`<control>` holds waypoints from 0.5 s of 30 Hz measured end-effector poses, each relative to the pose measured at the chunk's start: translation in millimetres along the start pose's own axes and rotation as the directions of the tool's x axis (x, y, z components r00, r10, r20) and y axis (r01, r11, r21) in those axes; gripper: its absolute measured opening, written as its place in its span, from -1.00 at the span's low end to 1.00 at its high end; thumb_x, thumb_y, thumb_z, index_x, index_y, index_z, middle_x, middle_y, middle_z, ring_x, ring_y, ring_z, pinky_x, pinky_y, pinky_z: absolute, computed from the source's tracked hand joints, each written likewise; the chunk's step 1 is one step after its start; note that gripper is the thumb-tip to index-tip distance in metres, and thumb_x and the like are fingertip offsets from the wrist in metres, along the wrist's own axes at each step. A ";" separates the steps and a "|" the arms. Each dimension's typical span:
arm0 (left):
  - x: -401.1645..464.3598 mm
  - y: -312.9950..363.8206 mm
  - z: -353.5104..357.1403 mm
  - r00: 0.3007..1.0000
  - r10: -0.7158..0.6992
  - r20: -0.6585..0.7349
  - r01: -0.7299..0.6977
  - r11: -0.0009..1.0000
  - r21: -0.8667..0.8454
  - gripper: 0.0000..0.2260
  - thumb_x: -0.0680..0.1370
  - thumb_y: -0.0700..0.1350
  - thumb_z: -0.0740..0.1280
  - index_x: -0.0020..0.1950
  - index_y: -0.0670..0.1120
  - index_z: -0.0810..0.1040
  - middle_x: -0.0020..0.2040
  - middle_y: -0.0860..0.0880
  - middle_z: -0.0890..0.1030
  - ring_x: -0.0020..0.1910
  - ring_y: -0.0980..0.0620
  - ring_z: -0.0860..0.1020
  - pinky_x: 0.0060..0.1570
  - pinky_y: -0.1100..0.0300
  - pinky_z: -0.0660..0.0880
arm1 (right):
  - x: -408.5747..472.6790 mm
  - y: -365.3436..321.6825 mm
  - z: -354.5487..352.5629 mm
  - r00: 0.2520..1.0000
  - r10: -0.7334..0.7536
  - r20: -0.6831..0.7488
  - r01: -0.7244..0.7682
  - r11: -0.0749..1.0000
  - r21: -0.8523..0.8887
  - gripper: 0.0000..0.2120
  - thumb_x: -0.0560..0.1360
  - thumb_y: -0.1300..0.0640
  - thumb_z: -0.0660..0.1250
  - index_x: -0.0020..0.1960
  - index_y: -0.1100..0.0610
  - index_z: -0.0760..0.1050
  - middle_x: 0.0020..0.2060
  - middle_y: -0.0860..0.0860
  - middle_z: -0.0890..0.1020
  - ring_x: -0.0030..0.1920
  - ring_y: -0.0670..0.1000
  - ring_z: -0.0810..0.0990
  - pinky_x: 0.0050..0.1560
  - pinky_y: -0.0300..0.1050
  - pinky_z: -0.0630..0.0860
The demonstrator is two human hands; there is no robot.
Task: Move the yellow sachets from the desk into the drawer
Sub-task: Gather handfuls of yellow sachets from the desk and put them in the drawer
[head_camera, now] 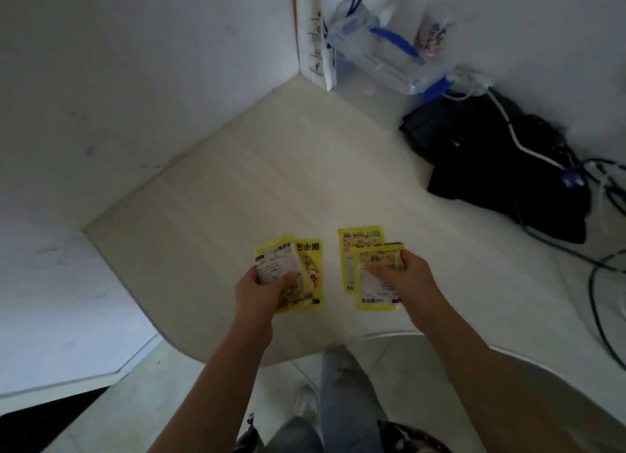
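Left hand pinches one sachet above another, right hand likewise; risk: lower sachets stay on the desk, drawer unseen.

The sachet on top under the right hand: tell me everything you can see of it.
The top right sachet is a flat, glossy yellow packet with a pale printed panel and dark lettering near its lower edge. It lies lengthwise over another yellow sachet, which shows past its far and left edges. The right hand holds it, thumb across the face. Whether it is lifted off the desk cannot be told.
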State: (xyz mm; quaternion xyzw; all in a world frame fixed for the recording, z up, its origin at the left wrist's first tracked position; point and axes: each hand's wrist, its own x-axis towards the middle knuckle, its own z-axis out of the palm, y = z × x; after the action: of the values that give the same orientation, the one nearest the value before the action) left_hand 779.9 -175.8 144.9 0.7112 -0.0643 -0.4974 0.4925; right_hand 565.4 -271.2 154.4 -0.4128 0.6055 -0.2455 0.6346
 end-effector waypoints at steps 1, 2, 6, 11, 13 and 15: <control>-7.6 -6.6 -2.7 1.000 -0.003 0.022 0.002 1.000 0.005 -0.69 0.34 -0.29 0.53 0.05 -0.14 0.63 -0.06 -0.19 0.70 -0.09 -0.22 0.68 -0.03 -0.23 0.60 | -12.6 9.7 -1.8 1.000 0.001 -0.026 0.000 1.000 0.006 -0.77 0.39 0.21 0.50 0.03 0.16 0.62 -0.10 0.10 0.72 -0.11 0.14 0.71 -0.01 0.16 0.63; -15.6 -12.5 -4.8 0.999 -0.005 0.044 0.005 1.000 0.014 -0.68 0.34 -0.29 0.53 0.06 -0.15 0.62 -0.05 -0.19 0.70 -0.08 -0.22 0.68 -0.03 -0.23 0.60 | -24.7 19.2 -3.8 0.999 0.004 -0.052 -0.004 1.000 0.012 -0.78 0.39 0.20 0.50 0.02 0.15 0.62 -0.10 0.09 0.72 -0.12 0.13 0.71 -0.02 0.15 0.64; -48.3 -36.2 -9.5 0.994 -0.023 0.106 0.017 0.998 0.056 -0.69 0.36 -0.31 0.51 0.07 -0.15 0.62 -0.04 -0.19 0.70 -0.08 -0.20 0.68 -0.03 -0.21 0.60 | -73.4 51.5 -14.7 0.989 0.031 -0.147 -0.022 0.998 0.066 -0.76 0.37 0.20 0.51 0.02 0.16 0.61 -0.12 0.09 0.72 -0.14 0.12 0.72 -0.05 0.15 0.65; -83.2 -59.8 3.5 0.980 -0.030 0.198 0.002 0.990 0.142 -0.68 0.34 -0.31 0.51 0.07 -0.15 0.63 -0.06 -0.18 0.70 -0.09 -0.18 0.68 -0.03 -0.20 0.61 | -126.8 84.8 -40.3 0.959 0.082 -0.273 -0.035 0.984 0.173 -0.73 0.34 0.22 0.54 -0.01 0.15 0.57 -0.12 0.10 0.72 -0.13 0.13 0.71 -0.06 0.18 0.64; -96.3 -68.0 13.6 0.970 -0.035 0.240 -0.009 0.983 0.181 -0.67 0.33 -0.31 0.52 0.07 -0.14 0.64 -0.07 -0.16 0.70 -0.10 -0.16 0.69 -0.03 -0.15 0.62 | -146.2 97.9 -54.5 0.941 0.103 -0.322 -0.034 0.977 0.212 -0.74 0.33 0.22 0.55 -0.03 0.15 0.56 -0.13 0.11 0.71 -0.14 0.15 0.71 -0.08 0.22 0.64; -110.0 -77.1 25.2 0.957 -0.040 0.288 -0.022 0.977 0.210 -0.66 0.32 -0.31 0.52 0.06 -0.11 0.64 -0.07 -0.14 0.71 -0.10 -0.15 0.69 -0.03 -0.13 0.62 | -166.0 109.7 -69.5 0.926 0.116 -0.359 -0.025 0.969 0.247 -0.76 0.34 0.22 0.54 -0.04 0.17 0.56 -0.13 0.13 0.71 -0.14 0.16 0.71 -0.09 0.23 0.64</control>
State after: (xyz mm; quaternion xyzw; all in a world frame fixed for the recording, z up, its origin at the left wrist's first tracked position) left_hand 675.1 -88.8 156.3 0.6790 -0.1853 -0.5890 0.3972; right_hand 453.0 -93.2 163.4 -0.2580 0.6951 -0.3665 0.5621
